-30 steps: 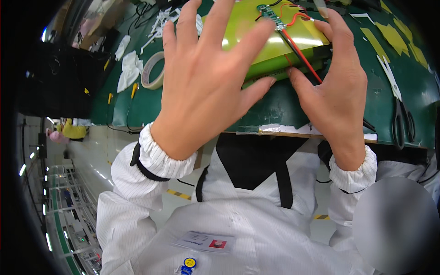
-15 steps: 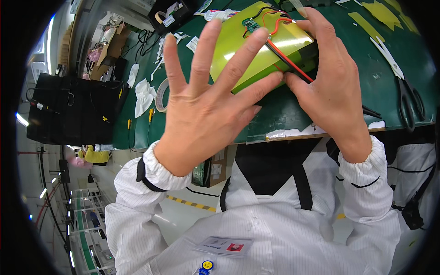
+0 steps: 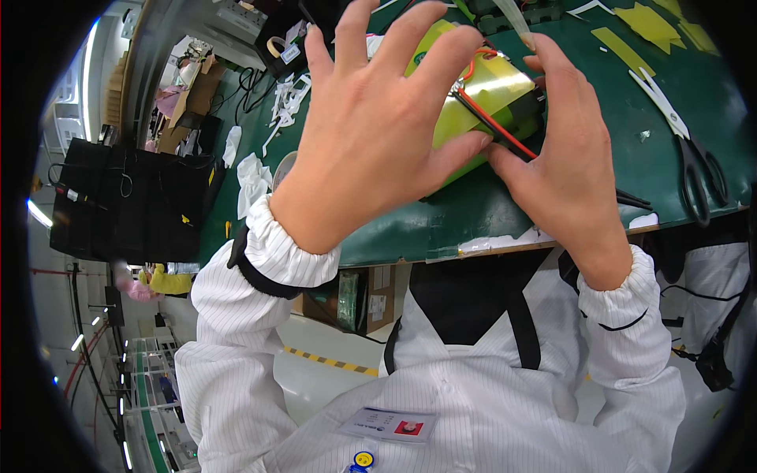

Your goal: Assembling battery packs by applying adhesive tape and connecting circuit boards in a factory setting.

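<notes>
A battery pack (image 3: 505, 83) wrapped in shiny yellow-green sheet lies on the bench under my hands, with red and black wires (image 3: 498, 124) running over its near side. My left hand (image 3: 371, 118) is spread over the pack's left part, fingers apart, and hides much of it, including most of the small green circuit board. Around the pack's right end curves my right hand (image 3: 572, 150), thumb at the near edge by the wires and fingers at the far side. A translucent strip (image 3: 512, 14) meets its index fingertip.
Black-handled scissors (image 3: 690, 150) lie on the green bench mat (image 3: 615, 102) at the right, with yellow sheet pieces (image 3: 650, 25) farther back. Crumpled white tissue (image 3: 252, 181) and paper scraps (image 3: 288, 106) are at the left. A black bag-like object (image 3: 126, 201) stands beyond the left edge.
My left hand has moved farther over the pack, away from me, covering the circuit board. My right hand stays at the pack's right end with little change.
</notes>
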`<state>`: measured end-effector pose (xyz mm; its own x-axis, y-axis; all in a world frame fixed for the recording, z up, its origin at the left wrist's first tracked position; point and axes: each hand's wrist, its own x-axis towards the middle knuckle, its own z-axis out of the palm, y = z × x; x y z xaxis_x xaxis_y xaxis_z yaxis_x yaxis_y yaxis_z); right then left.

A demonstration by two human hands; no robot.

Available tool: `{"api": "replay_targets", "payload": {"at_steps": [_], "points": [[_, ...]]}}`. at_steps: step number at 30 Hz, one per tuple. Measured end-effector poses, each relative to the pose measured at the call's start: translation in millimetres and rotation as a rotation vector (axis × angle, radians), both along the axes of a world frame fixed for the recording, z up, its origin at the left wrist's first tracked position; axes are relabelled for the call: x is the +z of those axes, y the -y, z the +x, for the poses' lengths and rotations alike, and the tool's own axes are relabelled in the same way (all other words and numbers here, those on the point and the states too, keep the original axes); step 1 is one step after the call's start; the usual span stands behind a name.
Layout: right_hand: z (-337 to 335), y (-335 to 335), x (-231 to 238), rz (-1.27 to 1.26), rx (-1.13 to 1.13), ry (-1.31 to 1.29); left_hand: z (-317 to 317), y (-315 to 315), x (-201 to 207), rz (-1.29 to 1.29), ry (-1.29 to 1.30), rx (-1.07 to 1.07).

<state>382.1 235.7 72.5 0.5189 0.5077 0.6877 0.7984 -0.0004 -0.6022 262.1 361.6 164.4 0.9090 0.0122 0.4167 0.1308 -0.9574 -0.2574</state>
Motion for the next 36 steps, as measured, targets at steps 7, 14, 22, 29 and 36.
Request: {"api": "replay_targets", "payload": {"at_steps": [7, 14, 22, 29, 36], "points": [[-1, 2, 3, -0.001, 0.008, -0.001, 5, -15, -8, -0.080, 0.028, -0.043], [1, 4, -2, -0.038, -0.070, 0.044, 13, -17, -12, -0.141, -0.031, -0.066], [1, 12, 3, -0.097, -0.094, 0.050, 21, -4, 1, -0.037, -0.175, -0.047], [-10, 4, 1, -0.163, -0.224, 0.032, 30, 23, 28, -0.049, -0.344, 0.080], [-10, 5, 2, -0.288, -0.299, -0.072, 31, 23, 31, -0.136, -0.365, 0.079]]}}
